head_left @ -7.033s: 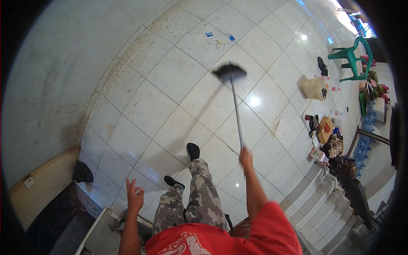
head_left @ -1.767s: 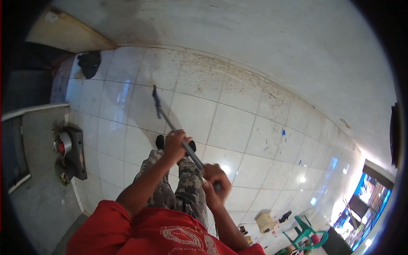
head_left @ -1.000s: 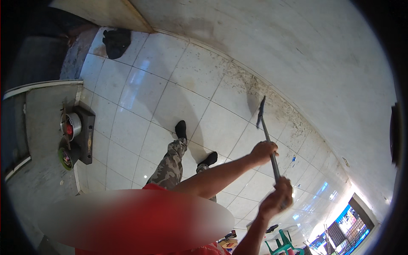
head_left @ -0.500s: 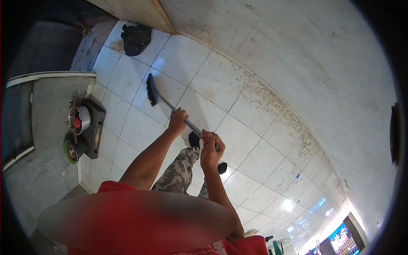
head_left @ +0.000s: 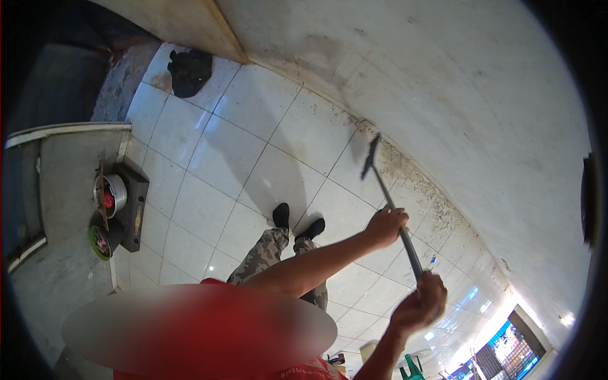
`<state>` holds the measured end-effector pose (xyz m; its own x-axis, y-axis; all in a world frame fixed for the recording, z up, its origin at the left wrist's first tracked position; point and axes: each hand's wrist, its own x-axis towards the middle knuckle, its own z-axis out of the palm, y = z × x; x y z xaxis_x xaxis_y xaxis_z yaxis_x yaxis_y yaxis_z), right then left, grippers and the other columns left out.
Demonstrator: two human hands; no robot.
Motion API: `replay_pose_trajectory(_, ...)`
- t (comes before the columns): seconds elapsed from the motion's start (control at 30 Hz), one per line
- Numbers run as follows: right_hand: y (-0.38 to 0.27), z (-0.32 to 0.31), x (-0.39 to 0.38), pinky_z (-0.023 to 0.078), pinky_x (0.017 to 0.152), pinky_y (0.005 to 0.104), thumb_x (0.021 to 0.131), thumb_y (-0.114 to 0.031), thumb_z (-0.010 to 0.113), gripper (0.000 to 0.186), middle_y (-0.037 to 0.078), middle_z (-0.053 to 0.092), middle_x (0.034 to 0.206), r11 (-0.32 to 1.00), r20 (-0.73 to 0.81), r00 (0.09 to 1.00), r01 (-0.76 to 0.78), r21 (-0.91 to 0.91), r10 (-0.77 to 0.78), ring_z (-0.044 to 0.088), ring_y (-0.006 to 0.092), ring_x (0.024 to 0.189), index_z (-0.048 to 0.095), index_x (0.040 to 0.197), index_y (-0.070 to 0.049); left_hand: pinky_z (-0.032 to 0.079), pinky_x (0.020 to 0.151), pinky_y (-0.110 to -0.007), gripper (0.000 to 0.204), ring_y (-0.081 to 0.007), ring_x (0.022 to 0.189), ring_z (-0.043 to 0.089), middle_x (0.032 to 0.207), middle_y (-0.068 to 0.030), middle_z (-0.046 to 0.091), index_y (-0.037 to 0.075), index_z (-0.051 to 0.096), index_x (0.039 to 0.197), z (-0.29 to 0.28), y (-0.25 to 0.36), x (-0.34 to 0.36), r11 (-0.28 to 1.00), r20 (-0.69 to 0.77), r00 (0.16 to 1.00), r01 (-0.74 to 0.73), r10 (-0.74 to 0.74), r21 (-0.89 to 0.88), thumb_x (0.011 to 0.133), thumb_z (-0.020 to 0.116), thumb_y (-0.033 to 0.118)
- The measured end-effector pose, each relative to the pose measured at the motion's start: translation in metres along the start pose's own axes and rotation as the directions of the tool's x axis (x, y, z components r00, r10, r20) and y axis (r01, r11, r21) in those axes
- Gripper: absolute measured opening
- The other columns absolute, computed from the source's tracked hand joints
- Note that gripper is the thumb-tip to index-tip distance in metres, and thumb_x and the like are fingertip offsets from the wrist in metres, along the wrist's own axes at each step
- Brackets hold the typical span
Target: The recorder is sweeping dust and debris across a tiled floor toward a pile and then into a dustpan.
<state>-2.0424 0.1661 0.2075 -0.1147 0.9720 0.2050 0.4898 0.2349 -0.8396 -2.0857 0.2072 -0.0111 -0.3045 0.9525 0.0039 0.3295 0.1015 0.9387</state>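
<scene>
A long broom with a grey handle (head_left: 410, 249) and a dark bristled head (head_left: 370, 158) reaches across the white tiled floor (head_left: 281, 158). The head is at a band of scattered dirt (head_left: 437, 202) beside the foot of the wall. My left hand (head_left: 387, 225) is closed round the middle of the handle. Lower down, my right hand (head_left: 421, 301) grips the handle's top end. My two feet, in dark socks or shoes, stand on the tiles left of the broom.
A stained wall (head_left: 456, 101) runs along the right. A black bag or cloth (head_left: 189, 73) lies by a dark doorway (head_left: 76, 82). At left sit a low cooker (head_left: 134, 212), a metal pot (head_left: 117, 190) and a green basin (head_left: 99, 244). A green chair (head_left: 411, 367) and bright opening (head_left: 506, 345) are lower right.
Half a second ago the broom head was out on the tiles at the upper left; it has swung right to the dirt by the wall, both hands still on the handle.
</scene>
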Motion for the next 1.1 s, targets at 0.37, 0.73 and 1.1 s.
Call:
replay_pose_trajectory(0.37, 0.081, 0.176, -0.031, 0.041, 0.089, 0.0368, 0.086, -0.015, 0.05, 0.02, 0.011, 0.056, 0.081, 0.514, 0.438, 0.723, -0.689, 0.511, 0.534, 0.056, 0.0217, 0.084, 0.055, 0.074, 0.0, 0.033, 0.072, -0.04, 0.017, -0.0322, 0.081, 0.051, 0.077, -0.0092, 0.053, 0.009, 0.049, 0.068, -0.184, -0.181, -0.043, 0.858, -0.205, 0.958, 0.273, -0.201, 0.434, 0.06, 0.05, -0.006)
replay_pose_trajectory(0.73, 0.181, 0.038, 0.039, 0.042, 0.091, 0.0367, 0.088, -0.015, 0.044, 0.022, 0.014, 0.056, 0.081, 0.501, -0.123, 0.709, -0.354, 0.789, 0.694, 0.055, 0.0238, 0.088, 0.048, 0.075, 0.002, 0.019, 0.087, -0.074, 0.02, -0.0258, 0.101, 0.051, 0.082, -0.0041, 0.058, 0.02, 0.064, 0.075, 0.065, -0.146, 0.066, 0.844, 0.389, 0.888, 0.0, -0.246, 0.536, 0.062, 0.06, 0.004)
replay_pose_trajectory(1.1, 0.11, -0.151, -0.015, 0.035, 0.099, 0.0448, 0.085, -0.02, 0.043, 0.026, 0.01, 0.051, 0.089, 0.846, 0.225, 0.957, -0.27, 0.46, 0.183, 0.051, 0.0257, 0.094, 0.056, 0.082, 0.002, 0.034, 0.086, -0.056, 0.015, -0.0359, 0.08, 0.057, 0.081, -0.0087, 0.056, 0.011, 0.059, 0.071, 0.077, 0.035, 0.002, 0.903, 0.489, 0.871, -0.177, -0.041, 0.391, 0.074, 0.062, 0.025)
